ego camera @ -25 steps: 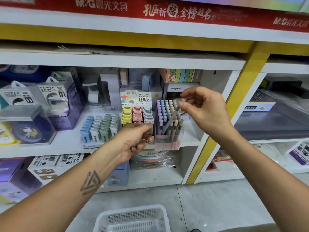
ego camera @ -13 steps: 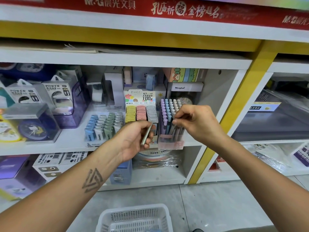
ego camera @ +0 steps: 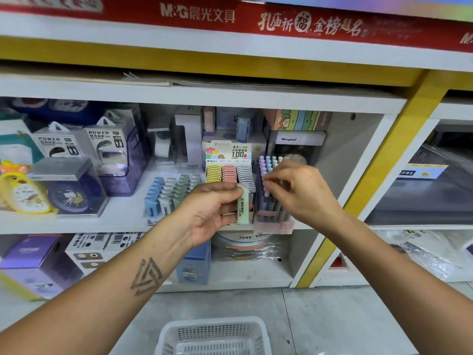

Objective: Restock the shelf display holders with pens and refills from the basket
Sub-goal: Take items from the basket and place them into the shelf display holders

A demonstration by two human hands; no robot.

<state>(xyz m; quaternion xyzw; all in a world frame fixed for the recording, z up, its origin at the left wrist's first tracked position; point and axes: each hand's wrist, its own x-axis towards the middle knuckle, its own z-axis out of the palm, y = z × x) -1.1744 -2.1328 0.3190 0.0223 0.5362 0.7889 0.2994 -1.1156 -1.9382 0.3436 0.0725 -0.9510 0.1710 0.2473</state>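
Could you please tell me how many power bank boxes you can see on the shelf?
2. One power bank box stands at the left of the middle shelf; the other is just right of it, against the purple box. More may be hidden behind.

Even, bright indoor light falls from above, leaving the shelf front well lit and the recesses behind the fingers (ego camera: 275, 178) dimmer. Soft shadow lies below the shelf boards. Glare flecks the plastic wrap (ego camera: 252, 252) beneath the fingers. Motion blur smears the red banner (ego camera: 230, 16) above, and wide-angle bending curves the shelf lines toward the edges.
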